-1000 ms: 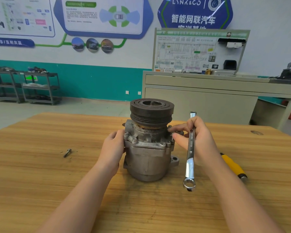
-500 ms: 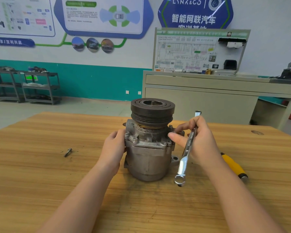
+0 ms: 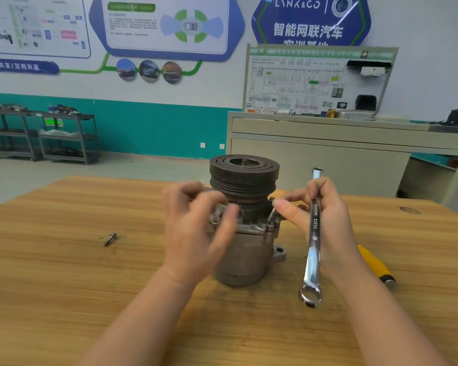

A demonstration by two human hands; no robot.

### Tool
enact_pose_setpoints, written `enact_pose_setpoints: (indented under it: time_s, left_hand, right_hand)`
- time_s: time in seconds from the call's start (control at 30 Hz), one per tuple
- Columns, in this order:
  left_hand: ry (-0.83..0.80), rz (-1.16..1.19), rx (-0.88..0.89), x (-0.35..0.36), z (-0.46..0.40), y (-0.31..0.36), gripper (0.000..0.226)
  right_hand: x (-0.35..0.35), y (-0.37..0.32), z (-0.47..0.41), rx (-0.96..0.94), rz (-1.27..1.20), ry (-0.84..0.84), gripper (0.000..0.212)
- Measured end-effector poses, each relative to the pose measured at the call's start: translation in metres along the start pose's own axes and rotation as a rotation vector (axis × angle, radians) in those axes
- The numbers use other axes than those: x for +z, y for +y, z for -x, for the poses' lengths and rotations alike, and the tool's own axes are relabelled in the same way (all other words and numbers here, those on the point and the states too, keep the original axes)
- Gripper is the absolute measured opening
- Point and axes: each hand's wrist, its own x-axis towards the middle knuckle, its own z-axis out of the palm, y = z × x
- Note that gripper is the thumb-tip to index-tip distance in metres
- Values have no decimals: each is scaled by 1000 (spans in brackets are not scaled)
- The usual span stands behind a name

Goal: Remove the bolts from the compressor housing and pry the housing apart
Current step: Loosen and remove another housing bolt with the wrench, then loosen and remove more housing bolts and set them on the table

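Note:
The grey compressor housing stands upright on the wooden table, its dark grooved pulley on top. My right hand holds a shiny wrench against the palm while thumb and forefinger pinch a bolt that sticks up, tilted, from the housing's right flange. My left hand is blurred and lifted off the housing's left side, fingers apart and empty. One loose bolt lies on the table to the left.
A yellow-handled tool lies on the table behind my right wrist. Beyond the table stand a beige cabinet with a training board, and metal shelving at the far left wall.
My left hand has let go of the housing and risen in front of it. My right fingers have drawn the bolt partly up out of the flange; the wrench swung back toward upright.

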Motion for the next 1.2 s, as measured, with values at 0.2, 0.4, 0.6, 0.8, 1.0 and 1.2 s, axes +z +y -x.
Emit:
enact_pose_setpoints:
  time_s: [0.2,0.4,0.6,0.8,1.0,1.2]
  left_hand:
    - [-194,-124,161,8,4,22,36]
    - [-205,-94,130,8,5,18,27]
    - [253,6,-382,-8,-12,-14,16]
    - [-159,-586,-1362,-53,-4,-104,48]
    - [-273,-732,-1411,-53,11,-119,48]
    - [-331,-767,-1381,-52,17,-127,51]
  right_hand:
    - [11,0,7,-33,50,-70,47]
    - [12,-1,8,-70,64,-36,46]
    - [9,7,7,-105,52,70,45]
    - [2,15,-1,41,-85,263,46]
    - [0,20,-2,99,-129,234,50]
    - [-1,22,-3,91,-148,228,52]
